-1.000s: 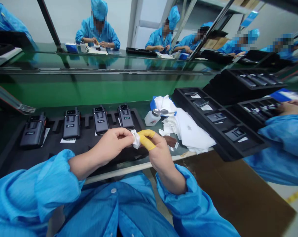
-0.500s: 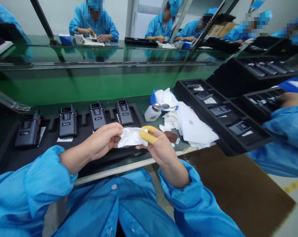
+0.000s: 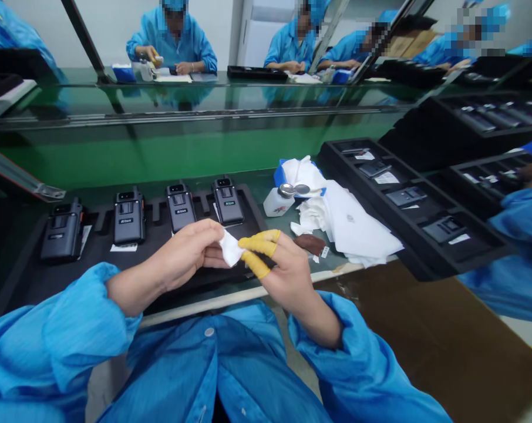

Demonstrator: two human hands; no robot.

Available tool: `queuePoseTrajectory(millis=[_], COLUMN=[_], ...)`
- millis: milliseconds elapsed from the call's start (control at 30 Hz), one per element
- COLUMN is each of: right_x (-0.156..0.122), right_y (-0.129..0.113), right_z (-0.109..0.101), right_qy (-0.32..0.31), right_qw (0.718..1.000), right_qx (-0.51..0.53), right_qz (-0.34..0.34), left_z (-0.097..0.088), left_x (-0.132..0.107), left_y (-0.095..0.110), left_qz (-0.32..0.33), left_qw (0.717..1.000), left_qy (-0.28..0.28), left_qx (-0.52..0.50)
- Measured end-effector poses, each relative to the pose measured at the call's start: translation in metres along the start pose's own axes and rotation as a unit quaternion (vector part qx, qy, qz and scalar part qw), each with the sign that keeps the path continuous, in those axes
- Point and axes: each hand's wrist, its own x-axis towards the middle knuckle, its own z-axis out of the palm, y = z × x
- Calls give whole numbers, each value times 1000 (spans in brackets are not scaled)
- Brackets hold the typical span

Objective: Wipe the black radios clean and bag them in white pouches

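Note:
Both my hands meet just above the near edge of the bench, holding a small white wipe [image 3: 229, 249] between them. My left hand [image 3: 187, 252] pinches its left side with curled fingers. My right hand [image 3: 278, 265], with yellow finger cots on thumb and forefinger, pinches its right side. The wipe is bunched small between the fingertips. Just beyond my hands lies a black foam tray [image 3: 156, 225] with several black handheld devices [image 3: 180, 205] standing in a row.
A white solvent bottle [image 3: 278, 201], a heap of white wipes [image 3: 349, 226] and a small brown piece [image 3: 310, 243] lie right of my hands. Black trays [image 3: 407, 202] with flat parts stand further right beside a co-worker's blue sleeve [image 3: 517, 247]. A green conveyor [image 3: 182, 153] runs behind; several people work beyond it.
The wipe was stretched out wide between my hands half a second ago; now it is folded small again and my hands are closer together.

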Motion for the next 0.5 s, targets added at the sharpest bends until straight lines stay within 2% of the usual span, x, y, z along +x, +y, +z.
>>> queuePoseTrajectory(millis=[67,100,200,233,300,433,500], right_x=[1,1,-2,-3,-7,-9,-7], right_y=[-2,-3,-2,-2,-5,-11,-13], right_z=[4,6,15,17,22,26,26], right_qy=[-4,-1,-7,-17,-44,-88,-79], right_qw=[992,976,896,877,859,845,845], right_qx=[93,157,318,346,368,374,372], right_qz=[89,153,309,334,354,372,376], left_z=[-1,-2,-3,-3,-1,0,-2], left_x=[-6,-10,-23,-26,-31,-31,-28], left_y=[-3,-6,-19,-24,-35,-47,-46], left_qz=[25,43,87,100,128,164,180], left_qw=[1000,999,989,983,973,966,965], left_qy=[9,20,51,59,74,106,117], left_qx=[14,26,111,143,180,170,151])
